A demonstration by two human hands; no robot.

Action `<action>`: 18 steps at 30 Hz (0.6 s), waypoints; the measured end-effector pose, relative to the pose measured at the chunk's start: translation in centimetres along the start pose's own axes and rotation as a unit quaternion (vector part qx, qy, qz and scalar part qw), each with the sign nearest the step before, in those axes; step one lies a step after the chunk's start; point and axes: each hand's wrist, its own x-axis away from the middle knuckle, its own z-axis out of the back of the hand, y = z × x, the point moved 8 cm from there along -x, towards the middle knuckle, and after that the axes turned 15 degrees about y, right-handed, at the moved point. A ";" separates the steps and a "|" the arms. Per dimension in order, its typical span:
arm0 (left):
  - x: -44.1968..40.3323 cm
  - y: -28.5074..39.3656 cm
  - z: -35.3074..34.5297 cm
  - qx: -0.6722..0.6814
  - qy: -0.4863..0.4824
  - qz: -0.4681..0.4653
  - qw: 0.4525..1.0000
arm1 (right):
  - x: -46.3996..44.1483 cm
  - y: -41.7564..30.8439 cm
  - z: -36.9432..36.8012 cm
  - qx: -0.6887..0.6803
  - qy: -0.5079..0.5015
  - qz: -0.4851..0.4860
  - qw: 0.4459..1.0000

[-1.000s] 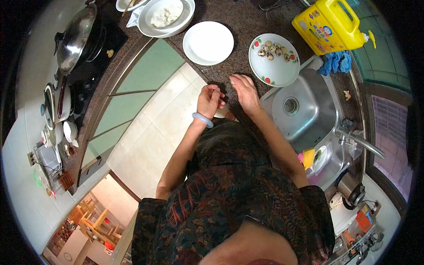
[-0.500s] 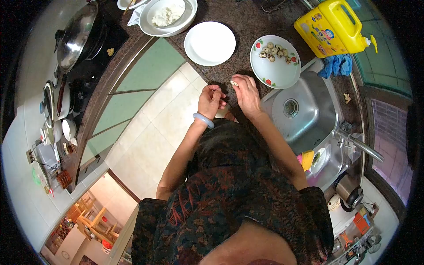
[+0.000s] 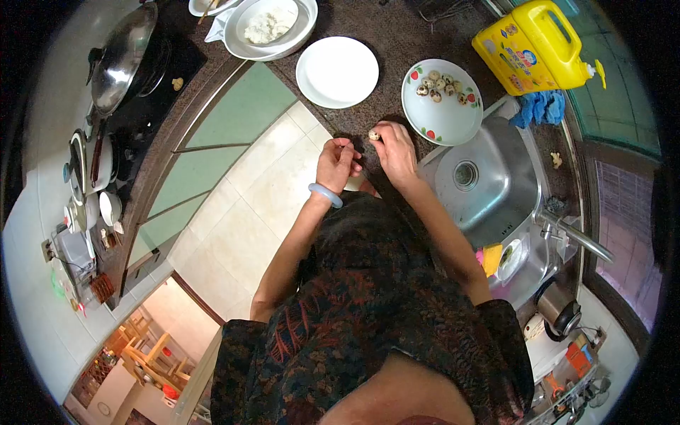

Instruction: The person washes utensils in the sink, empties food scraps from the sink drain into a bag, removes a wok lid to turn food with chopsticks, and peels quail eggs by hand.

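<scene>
A speckled quail egg [image 3: 374, 134] is pinched between the thumb and fingertips of my right hand [image 3: 397, 154], over the counter's front edge. My left hand [image 3: 336, 164], with a pale bangle [image 3: 326, 194] at the wrist, is just to the left of it. Its fingers are curled in with thumb and forefinger together; whatever they hold, if anything, is too small to make out. Beyond my right hand, a white plate with strawberry prints [image 3: 432, 117] carries several quail eggs [image 3: 443, 84]. A plain white plate [image 3: 337, 72] lies beyond my left hand.
To the right is a steel sink [image 3: 489, 170] with a faucet [image 3: 581, 239]. A yellow detergent jug [image 3: 520, 53] and a blue cloth [image 3: 540, 108] stand behind it. Bowls with white food [image 3: 271, 27] sit at the back left, near a wok [image 3: 124, 60] on the stove.
The egg in my right hand has turned and shows more of its rounded side. My left hand has shifted only slightly, and the plates keep their places.
</scene>
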 end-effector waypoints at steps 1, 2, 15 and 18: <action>0.0 0.1 0.2 -0.001 0.003 0.001 1.000 | -0.3 -0.5 0.1 -0.003 -0.002 0.000 1.000; 0.0 0.1 0.3 0.008 0.004 0.001 1.000 | -0.5 -1.1 0.8 -0.020 0.023 0.005 1.000; 0.0 2.1 -1.5 -0.045 -0.022 -0.096 0.994 | -1.0 -1.6 2.8 -0.094 0.056 -0.023 0.994; 1.4 6.2 -3.7 0.105 -0.060 -0.088 0.989 | -0.6 -2.8 3.4 -0.205 0.041 -0.149 0.966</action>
